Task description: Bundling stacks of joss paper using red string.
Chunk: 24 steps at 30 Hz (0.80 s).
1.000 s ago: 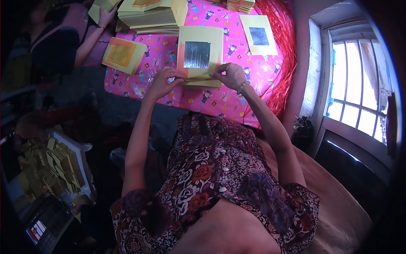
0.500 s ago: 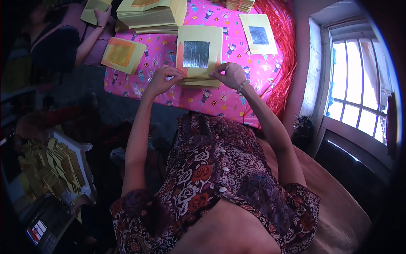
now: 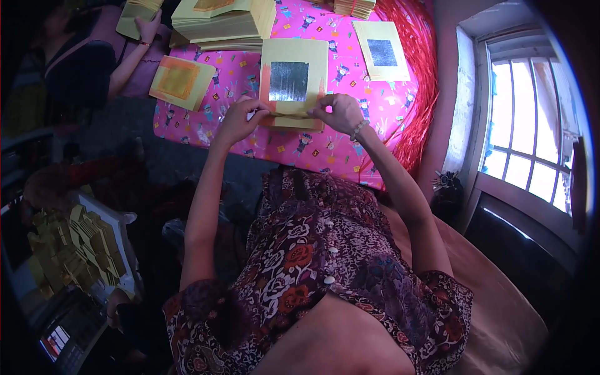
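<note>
A yellow paper sheet (image 3: pixel 317 69) with a silver square and orange-red streaks lies on the pink patterned tablecloth (image 3: pixel 237 134) ahead of me. Its near edge is pinched at the left corner by my left hand (image 3: pixel 242 120) and at the right corner by my right hand (image 3: pixel 341 114), thumb against fingers on both. That edge looks curled or folded up a little, and more yellow paper shows just under it. A beaded bracelet is on my right wrist.
Thick stacks of yellow paper (image 3: pixel 234 28) stand at the far left of the table. Single sheets lie left (image 3: pixel 178 81) and right (image 3: pixel 381 51); red strands (image 3: pixel 422 94) hang along the right edge. A co-worker's hand (image 3: pixel 148 28) holds paper; bundles (image 3: pixel 94 237) fill a tray lower left.
My hands keep their pinch on the sheet's near edge, which has shifted only slightly. At the far left, the co-worker's hand and paper have moved a little.
</note>
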Available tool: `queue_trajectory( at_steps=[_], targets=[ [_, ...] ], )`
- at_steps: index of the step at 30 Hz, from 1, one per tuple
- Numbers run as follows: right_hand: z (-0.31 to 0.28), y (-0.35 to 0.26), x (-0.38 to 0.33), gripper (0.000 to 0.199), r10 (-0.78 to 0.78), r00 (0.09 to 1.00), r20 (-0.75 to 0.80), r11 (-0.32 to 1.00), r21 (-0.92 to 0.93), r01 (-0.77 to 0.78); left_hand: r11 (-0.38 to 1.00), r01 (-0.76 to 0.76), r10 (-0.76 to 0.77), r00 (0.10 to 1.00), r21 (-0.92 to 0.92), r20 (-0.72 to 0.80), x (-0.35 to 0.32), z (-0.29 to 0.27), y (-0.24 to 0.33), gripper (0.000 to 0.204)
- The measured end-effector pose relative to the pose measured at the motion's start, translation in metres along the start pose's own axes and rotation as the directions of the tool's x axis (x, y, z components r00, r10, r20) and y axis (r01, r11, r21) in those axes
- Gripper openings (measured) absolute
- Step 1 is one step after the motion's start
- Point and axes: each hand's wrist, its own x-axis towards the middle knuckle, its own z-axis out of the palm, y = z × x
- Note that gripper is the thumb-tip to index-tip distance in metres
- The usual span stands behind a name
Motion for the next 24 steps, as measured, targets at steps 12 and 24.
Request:
queue_trajectory(
  at_steps=[12,24],
  targets=[
    [0.01,0.02,0.006,0.012,-0.535,0.797,-0.28,0.845,-0.187,0.501,0.986,-0.113,0.117,0.993,0.119,-0.024,0.011,-0.019,0.008,0.054],
    [-0.006,0.026,0.05,0.03,-0.217,0.871,-0.44,0.879,0.3,0.37,0.991,0.06,-0.075,0.99,-0.12,-0.122,0.079,-0.01,-0.042,0.02]
  ],
)
